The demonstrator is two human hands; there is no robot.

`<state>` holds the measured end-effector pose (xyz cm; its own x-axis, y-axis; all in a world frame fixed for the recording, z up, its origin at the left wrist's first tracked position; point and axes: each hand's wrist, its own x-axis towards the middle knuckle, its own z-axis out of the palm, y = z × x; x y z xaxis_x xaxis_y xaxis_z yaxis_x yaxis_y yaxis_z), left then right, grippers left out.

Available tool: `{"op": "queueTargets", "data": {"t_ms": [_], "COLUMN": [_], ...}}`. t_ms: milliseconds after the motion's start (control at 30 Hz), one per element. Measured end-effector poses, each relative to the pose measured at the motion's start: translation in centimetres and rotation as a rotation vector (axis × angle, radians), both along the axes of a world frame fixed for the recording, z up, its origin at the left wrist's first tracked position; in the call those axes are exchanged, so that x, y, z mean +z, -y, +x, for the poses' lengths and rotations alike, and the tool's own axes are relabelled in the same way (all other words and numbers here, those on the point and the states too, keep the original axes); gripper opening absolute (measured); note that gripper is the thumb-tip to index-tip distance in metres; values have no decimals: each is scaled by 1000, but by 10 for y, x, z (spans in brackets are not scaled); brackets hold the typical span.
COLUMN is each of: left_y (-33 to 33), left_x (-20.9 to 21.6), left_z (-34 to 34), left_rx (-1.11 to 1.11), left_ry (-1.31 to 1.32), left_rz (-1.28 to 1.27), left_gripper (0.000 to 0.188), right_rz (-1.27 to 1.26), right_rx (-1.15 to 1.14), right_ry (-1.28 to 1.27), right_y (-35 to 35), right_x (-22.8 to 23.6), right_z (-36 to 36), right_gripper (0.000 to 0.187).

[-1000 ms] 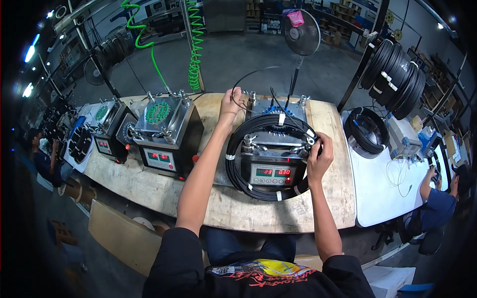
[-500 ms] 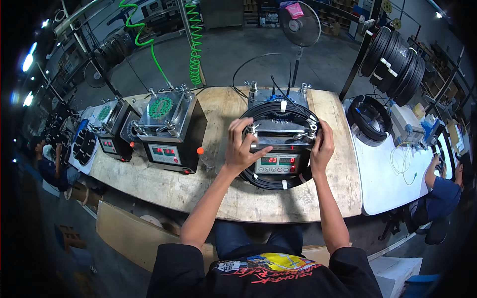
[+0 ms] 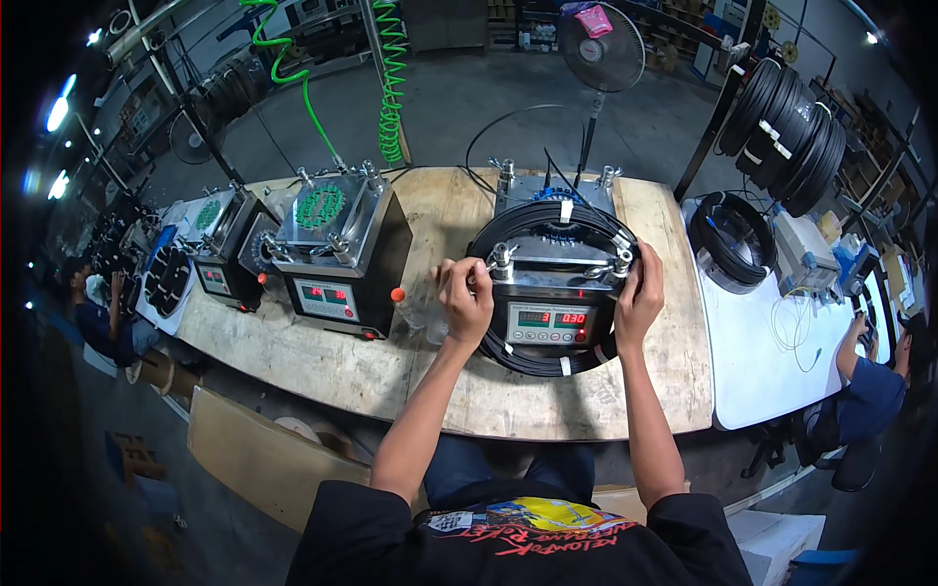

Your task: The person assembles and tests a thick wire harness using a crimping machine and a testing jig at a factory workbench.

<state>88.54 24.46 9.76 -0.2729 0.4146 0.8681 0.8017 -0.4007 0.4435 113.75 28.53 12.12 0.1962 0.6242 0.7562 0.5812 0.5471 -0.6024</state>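
Observation:
In front of me stands a black polishing machine [image 3: 549, 303] with a metal top and a lit red and green display. A coil of black cable [image 3: 537, 367], bound with white tape, hangs round it. My left hand [image 3: 463, 301] is lifted just left of the coil, its fingers curled in with nothing visible in them. At the right side, my right hand [image 3: 640, 293] curves round the coil's edge beside the clamp knob [image 3: 621, 262]. A metal bar [image 3: 559, 264] lies across the top between two clamp posts. Some of the right fingertips' contact is hidden.
Two similar machines, one nearer [image 3: 337, 264] and one farther left [image 3: 227, 256], share the wooden table [image 3: 430, 381]. A clear bottle with an orange cap [image 3: 398, 296] stands beside them. On the right, a white table [image 3: 752, 381] holds another cable coil [image 3: 728, 239]. People work at both sides.
My left hand has come off the machine's front bar, moving left, and its fingers have curled. My right hand stays at the coil's right side. The display's digits have changed.

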Motion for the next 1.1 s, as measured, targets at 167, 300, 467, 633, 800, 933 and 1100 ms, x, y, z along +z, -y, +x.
{"op": "queueTargets", "data": {"t_ms": [167,300,467,633,800,933,1100], "left_y": [-4,0,-3,-6,-5,-2,1], "left_x": [6,5,0,-4,11,26,34], "left_z": [4,5,0,2,1,7,8], "left_rx": [-89,-89,-79,-116,-46,-149,-106], "left_ry": [-80,23,-77,133,162,232,237], "left_rz": [197,92,60,39,-70,-255,-476], "left_gripper": [19,19,17,25,38,42,43], "right_rz": [36,6,-130,-87,21,150,-38], "right_rx": [-52,14,-83,-131,46,141,38], "right_ry": [68,27,179,221,118,-180,-264], "right_y": [4,12,20,16,17,3,9], "right_x": [-5,-5,10,9,5,-24,-26], "right_z": [0,-2,-16,-18,-6,5,6], "right_gripper": [35,44,75,82,53,23,20]}}
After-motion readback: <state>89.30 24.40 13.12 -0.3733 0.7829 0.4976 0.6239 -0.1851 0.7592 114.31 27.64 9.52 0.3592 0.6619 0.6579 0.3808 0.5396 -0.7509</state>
